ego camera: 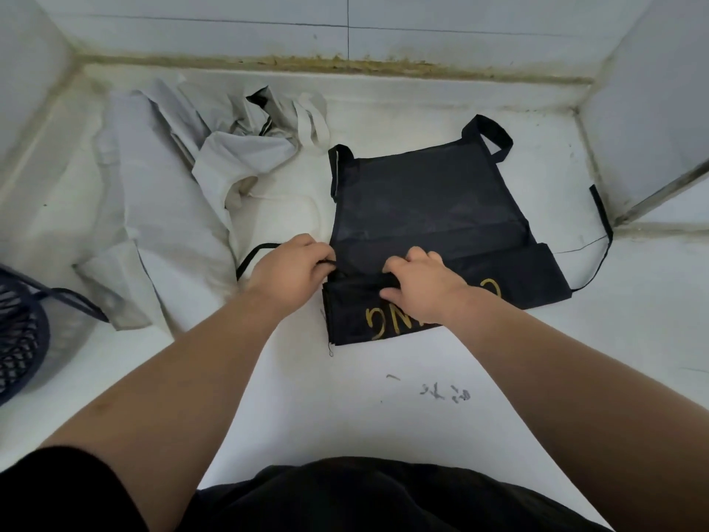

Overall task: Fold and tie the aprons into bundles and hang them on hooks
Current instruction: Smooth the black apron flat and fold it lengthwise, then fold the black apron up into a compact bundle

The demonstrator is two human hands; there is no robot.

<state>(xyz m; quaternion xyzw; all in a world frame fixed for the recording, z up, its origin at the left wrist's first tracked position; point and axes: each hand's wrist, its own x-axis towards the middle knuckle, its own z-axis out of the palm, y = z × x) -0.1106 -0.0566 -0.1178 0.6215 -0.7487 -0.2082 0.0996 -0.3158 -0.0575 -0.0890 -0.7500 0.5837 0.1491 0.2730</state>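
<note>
The dark apron (429, 201) lies on the white bench (383, 416), a little right of centre, in the head view, the only view there is. Its far half is spread flat, with the neck loop (495, 136) at the far edge. Its near part, which bears gold lettering (383, 324), is doubled over into a thick band. The left hand (291, 270) pinches the left end of that band with curled fingers, just where a black tie (253, 255) runs off to the left. The right hand (418, 286) grips the middle of the band, fingers curled over the cloth. The other tie (602, 240) trails loose on the right.

I judge the task to be early. This apron is mid-fold, not yet a bundle, and its ties are neither wound nor knotted. A heap of grey aprons (161, 193) lies unfolded on the left of the bench, near a dark basket (19, 332) at the picture's edge. No hooks show and nothing hangs anywhere, so most of the folding and all of the tying and hanging are left.
</note>
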